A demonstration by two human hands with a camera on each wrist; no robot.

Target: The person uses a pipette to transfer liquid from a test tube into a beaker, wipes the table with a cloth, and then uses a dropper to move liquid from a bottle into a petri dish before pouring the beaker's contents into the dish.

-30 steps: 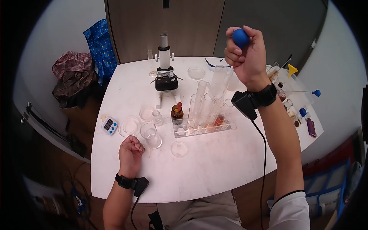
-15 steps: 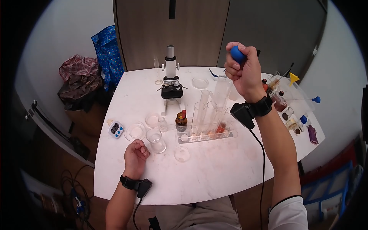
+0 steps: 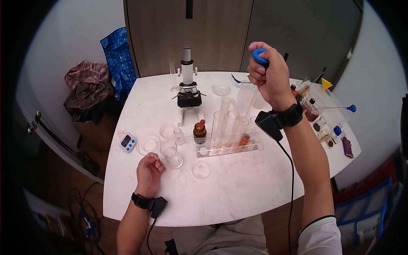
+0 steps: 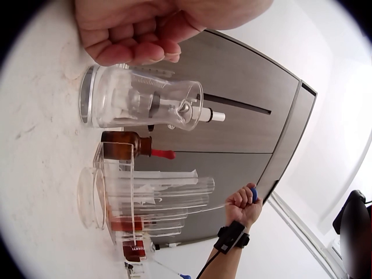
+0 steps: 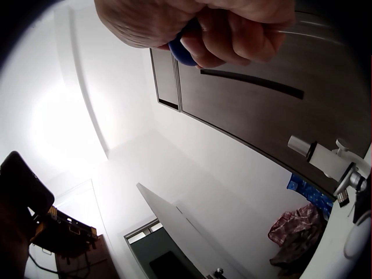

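My right hand (image 3: pixel 272 78), raised above the test tube rack (image 3: pixel 229 148), grips the blue rubber bulb (image 3: pixel 259 56) of a long dropper. The thumb presses into the bulb, which looks dented. In the left wrist view the dropper's thin glass stem (image 4: pixel 217 207) runs from the fist toward the test tubes (image 4: pixel 174 189); its tip is hidden among them. One tube (image 3: pixel 244 139) holds orange-red liquid. My left hand (image 3: pixel 149 172) rests on the table, fingers loosely curled and holding nothing, just left of a clear glass beaker (image 3: pixel 174 160).
A brown bottle with a red-bulbed dropper (image 3: pixel 200 131) stands behind the rack's left end. Nearby are a microscope (image 3: pixel 188 85), a white timer (image 3: pixel 127 142) and several petri dishes (image 3: pixel 201 170). At right lie bottles, a yellow funnel (image 3: pixel 326 85) and another blue-bulbed dropper (image 3: pixel 351 108).
The right thumb has pushed into the blue bulb, flattening it from its round shape. The head view has shifted a little. My left hand stays beside the beaker.
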